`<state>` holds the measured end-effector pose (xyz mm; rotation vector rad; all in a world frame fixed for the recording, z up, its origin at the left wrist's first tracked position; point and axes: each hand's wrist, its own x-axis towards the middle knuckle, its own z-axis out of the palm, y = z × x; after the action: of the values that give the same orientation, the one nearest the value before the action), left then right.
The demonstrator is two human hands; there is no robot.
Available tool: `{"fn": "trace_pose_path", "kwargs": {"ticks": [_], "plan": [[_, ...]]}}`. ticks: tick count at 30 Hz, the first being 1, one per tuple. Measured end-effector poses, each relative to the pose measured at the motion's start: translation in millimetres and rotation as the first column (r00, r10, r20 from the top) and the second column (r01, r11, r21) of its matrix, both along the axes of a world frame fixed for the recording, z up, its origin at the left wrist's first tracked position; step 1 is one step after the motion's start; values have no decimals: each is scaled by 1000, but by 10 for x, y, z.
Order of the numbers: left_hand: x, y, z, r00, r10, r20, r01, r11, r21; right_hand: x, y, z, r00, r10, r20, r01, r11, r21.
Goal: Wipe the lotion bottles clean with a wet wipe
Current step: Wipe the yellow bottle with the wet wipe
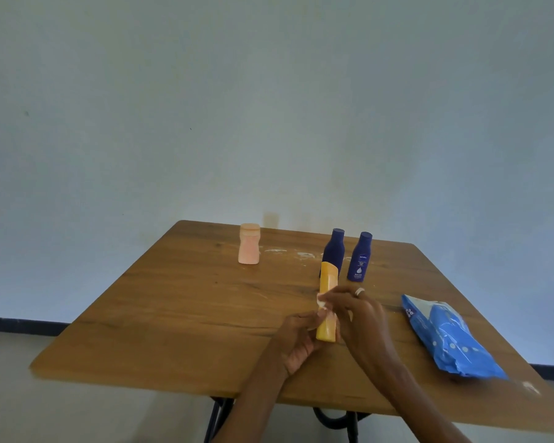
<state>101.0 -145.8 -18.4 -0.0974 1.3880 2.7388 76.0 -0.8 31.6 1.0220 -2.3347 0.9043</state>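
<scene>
A yellow lotion bottle (328, 282) is held upright above the wooden table (179, 314). My left hand (296, 342) grips its lower part from the left. My right hand (360, 318), with a ring on one finger, pinches a white wet wipe (321, 300) against the bottle's middle. Two dark blue bottles (334, 251) (360, 257) stand upright just behind the yellow one. A pale pink bottle (249, 243) stands alone at the back left of the table.
A blue wet-wipe pack (445, 337) lies on the table to the right of my hands. White smears (288, 252) mark the tabletop between the pink and blue bottles. A plain wall rises behind the table.
</scene>
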Motion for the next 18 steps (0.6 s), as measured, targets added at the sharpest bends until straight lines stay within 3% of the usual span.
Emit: {"fn": "trace_pose_path", "kwargs": {"ticks": [3, 8, 10, 14, 18], "plan": [[16, 12, 0, 999, -36, -1, 36, 998, -42, 113, 112, -112, 999, -6, 48, 9, 997, -75], [28, 18, 17, 995, -95, -34, 93, 994, -53, 15, 73, 75, 999, -38, -39, 40, 997, 70], [28, 27, -4, 991, -115, -64, 112, 992, -50, -100, 5, 174, 992, -98, -74, 99, 995, 10], [46, 29, -8, 982, -148, -114, 147, 989, -24, -238, -123, 291, 981, -181, 67, 193, 942, -274], [73, 16, 3, 981, -147, -123, 158, 984, 87, -211, -161, 144, 960, -227, 166, 267, 918, -291]]}}
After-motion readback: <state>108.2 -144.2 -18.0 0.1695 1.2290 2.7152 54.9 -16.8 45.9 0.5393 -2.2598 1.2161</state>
